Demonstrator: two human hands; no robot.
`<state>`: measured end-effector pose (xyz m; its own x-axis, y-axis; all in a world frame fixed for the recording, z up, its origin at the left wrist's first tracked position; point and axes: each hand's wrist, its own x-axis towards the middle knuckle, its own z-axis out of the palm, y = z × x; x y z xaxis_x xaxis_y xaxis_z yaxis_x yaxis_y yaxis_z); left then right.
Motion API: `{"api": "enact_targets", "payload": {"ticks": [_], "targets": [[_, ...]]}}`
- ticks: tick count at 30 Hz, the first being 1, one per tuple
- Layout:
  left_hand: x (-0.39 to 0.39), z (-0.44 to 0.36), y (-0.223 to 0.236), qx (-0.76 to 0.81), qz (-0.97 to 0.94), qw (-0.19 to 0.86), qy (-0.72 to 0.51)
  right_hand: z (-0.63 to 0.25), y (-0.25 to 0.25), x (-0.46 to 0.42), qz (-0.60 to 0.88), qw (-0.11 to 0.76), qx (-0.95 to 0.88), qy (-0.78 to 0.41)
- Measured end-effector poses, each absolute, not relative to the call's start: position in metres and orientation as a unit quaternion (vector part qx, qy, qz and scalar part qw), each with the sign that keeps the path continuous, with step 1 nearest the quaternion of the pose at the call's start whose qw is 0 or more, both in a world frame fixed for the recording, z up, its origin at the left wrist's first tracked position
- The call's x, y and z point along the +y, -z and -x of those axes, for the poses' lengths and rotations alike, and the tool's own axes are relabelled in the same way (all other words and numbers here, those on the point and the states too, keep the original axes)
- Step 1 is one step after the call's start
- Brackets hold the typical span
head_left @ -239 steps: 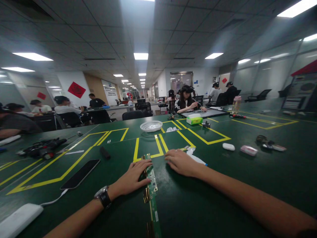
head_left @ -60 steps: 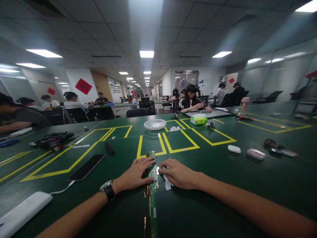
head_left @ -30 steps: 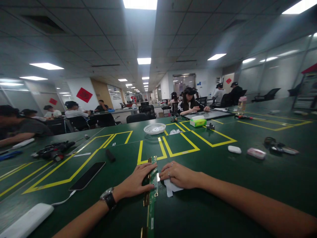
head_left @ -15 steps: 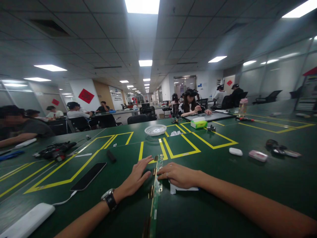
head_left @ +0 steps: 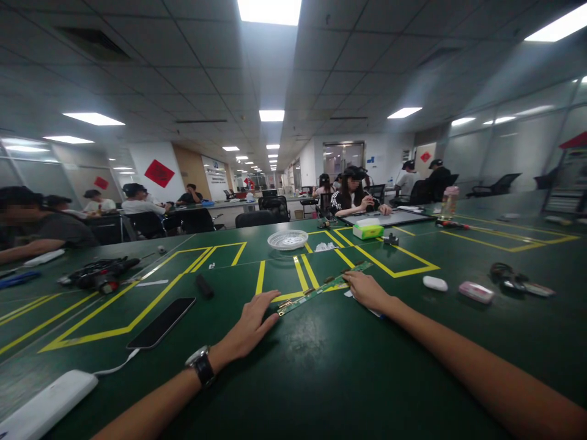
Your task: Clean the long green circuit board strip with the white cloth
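Observation:
A long, narrow green circuit board (head_left: 316,294) with gold-coloured tabs along its edge lies diagonally in front of me, its far end pointing right. My right hand (head_left: 367,291) grips it near that far end, with the fingertips partly hidden. My left hand (head_left: 252,322) is open beside the board's near left end, fingers stretched out and thumb apart. A wristwatch with a dark strap (head_left: 202,366) is on the left wrist. Something white, partly covered, lies under my right hand.
On the green table (head_left: 293,391) are a phone (head_left: 162,322) wired to a white power bank (head_left: 50,406), a black power tool (head_left: 103,272), a white basket (head_left: 288,239), a tissue pack (head_left: 368,231), a white case (head_left: 435,283) and a pink case (head_left: 476,291). A co-worker (head_left: 353,198) sits across.
The circuit board has swung from pointing straight away from me to a diagonal, its far end going right. My right hand moved right and forward with it; my left hand stayed nearly in place.

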<state>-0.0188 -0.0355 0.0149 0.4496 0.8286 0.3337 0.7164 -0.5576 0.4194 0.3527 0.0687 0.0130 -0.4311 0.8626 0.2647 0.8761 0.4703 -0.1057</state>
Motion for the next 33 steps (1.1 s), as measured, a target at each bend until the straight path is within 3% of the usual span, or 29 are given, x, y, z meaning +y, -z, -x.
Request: {"api": "enact_targets", "payload": {"ticks": [18, 33], "targets": [[-0.038, 0.018, -0.019, 0.440, -0.859, 0.105, -0.239, -0.357, -0.009, 0.075, 0.500, 0.105, -0.860, 0.012], [-0.037, 0.019, -0.016, 0.444, -0.852, 0.113, -0.255, -0.334, -0.043, 0.052, 0.432, 0.105, -0.895, -0.024]]}}
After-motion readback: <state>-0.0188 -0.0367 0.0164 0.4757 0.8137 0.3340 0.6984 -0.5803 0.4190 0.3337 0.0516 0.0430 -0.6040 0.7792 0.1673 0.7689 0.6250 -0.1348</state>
